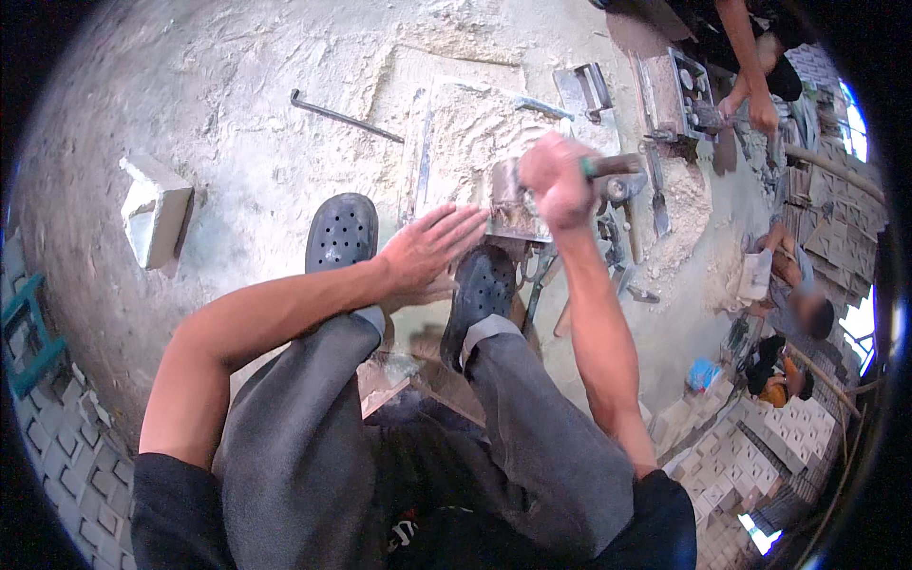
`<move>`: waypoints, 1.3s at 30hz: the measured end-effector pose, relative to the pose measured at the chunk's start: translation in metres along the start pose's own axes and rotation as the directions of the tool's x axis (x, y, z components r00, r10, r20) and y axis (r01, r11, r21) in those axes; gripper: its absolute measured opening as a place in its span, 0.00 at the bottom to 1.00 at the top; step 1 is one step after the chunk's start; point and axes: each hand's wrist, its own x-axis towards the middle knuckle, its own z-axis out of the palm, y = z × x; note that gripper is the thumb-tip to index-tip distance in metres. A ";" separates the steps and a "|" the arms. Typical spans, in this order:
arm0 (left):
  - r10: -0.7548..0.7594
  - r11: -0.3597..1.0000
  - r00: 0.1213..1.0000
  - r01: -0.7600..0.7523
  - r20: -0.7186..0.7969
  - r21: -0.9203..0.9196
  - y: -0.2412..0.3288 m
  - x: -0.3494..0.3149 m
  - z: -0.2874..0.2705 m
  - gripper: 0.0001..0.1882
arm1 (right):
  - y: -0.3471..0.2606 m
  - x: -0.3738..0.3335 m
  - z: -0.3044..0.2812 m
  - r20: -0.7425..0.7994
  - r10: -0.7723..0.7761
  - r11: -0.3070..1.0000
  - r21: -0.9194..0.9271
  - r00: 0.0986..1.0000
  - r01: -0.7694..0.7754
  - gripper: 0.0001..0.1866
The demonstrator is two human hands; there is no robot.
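My left hand (432, 249) is open, fingers stretched out, beside the near edge of a flat square mould (419, 161) with pale powder (475, 123) spread over it. Above the mould's near right corner, my right hand (559, 180) is closed around a hand tool (616, 165) with a brownish handle and a green band. Motion blurs this hand, so the tool's kind is unclear. A brown, dusty block-like piece (505, 182) shows just left of my right hand; whether it belongs to the tool, I cannot tell.
A bent metal rod (347, 116) lies left of the mould, and a pale cast block (152, 211) farther left. Metal tools (657, 190) and a handled metal plate (583, 90) lie to the right. Another person's hands (750, 106) work at a metal mould (692, 90). Patterned tiles (736, 461) are stacked lower right.
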 end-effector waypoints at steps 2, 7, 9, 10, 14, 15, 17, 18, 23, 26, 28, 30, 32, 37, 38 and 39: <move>-0.064 0.983 0.997 0.070 0.040 -0.170 -0.004 0.008 -0.013 0.53 | -0.021 0.011 0.000 -0.012 -0.004 0.996 0.085 1.000 0.005 0.23; -0.154 0.929 0.983 0.110 -0.099 -0.352 -0.033 0.015 -0.015 0.47 | -0.019 0.020 0.014 -0.009 -0.140 0.979 0.150 0.990 0.140 0.22; -0.158 0.916 0.929 0.012 -0.334 -0.401 -0.045 0.005 -0.005 0.33 | 0.016 0.018 0.014 0.043 -0.146 0.988 0.061 0.988 0.144 0.22; -0.183 0.904 0.923 0.023 -0.338 -0.427 -0.052 -0.005 -0.002 0.30 | 0.028 0.018 0.013 0.060 -0.031 0.999 -0.007 0.998 0.031 0.21; -0.440 0.821 0.825 0.211 -0.355 -0.530 -0.067 -0.009 -0.003 0.27 | 0.018 0.030 0.015 0.087 0.126 0.981 -0.158 0.988 -0.111 0.21; -0.527 0.781 0.779 0.286 -0.339 -0.556 -0.070 -0.008 -0.003 0.28 | 0.006 0.033 0.026 0.038 -0.040 0.990 -0.137 0.998 0.045 0.24; -0.574 0.751 0.759 0.340 -0.306 -0.566 -0.072 0.000 -0.005 0.38 | -0.016 0.046 0.024 0.077 -0.197 0.978 -0.061 0.977 0.202 0.24; -0.587 0.741 0.754 0.355 -0.293 -0.570 -0.071 0.004 -0.007 0.40 | -0.031 0.045 0.026 0.001 -0.021 0.998 -0.058 1.000 0.021 0.24; -0.601 0.739 0.764 0.417 -0.237 -0.529 -0.075 0.033 -0.004 0.49 | 0.043 0.025 0.019 -0.017 0.003 0.975 -0.221 1.000 -0.006 0.20; -0.626 0.746 0.758 0.511 -0.185 -0.428 -0.092 0.036 0.004 0.51 | 0.030 0.035 0.029 -0.032 0.064 0.995 -0.078 0.997 -0.066 0.20; -0.620 0.750 0.767 0.515 -0.168 -0.415 -0.103 0.044 0.001 0.51 | 0.010 0.047 0.017 -0.026 -0.085 0.994 -0.073 0.996 0.083 0.20; -0.605 0.755 0.782 0.505 -0.148 -0.418 -0.106 0.044 0.001 0.51 | -0.009 0.049 0.017 -0.087 -0.049 0.999 0.014 0.995 0.050 0.24; -0.574 0.759 0.795 0.427 -0.197 -0.491 -0.111 0.043 0.002 0.50 | -0.013 0.041 0.020 -0.138 -0.017 0.997 0.067 0.990 0.026 0.24; -0.500 0.800 0.812 0.299 -0.302 -0.521 -0.111 0.046 0.000 0.44 | 0.037 0.031 0.011 -0.131 0.100 0.990 -0.084 0.986 -0.111 0.20; -0.491 0.806 0.815 0.290 -0.308 -0.517 -0.111 0.040 0.001 0.43 | 0.031 0.036 0.015 -0.137 0.113 0.983 -0.126 0.984 -0.131 0.20; -0.484 0.809 0.817 0.281 -0.314 -0.517 -0.110 0.035 0.001 0.42 | 0.022 0.045 0.018 -0.128 0.068 0.995 -0.065 0.989 -0.077 0.20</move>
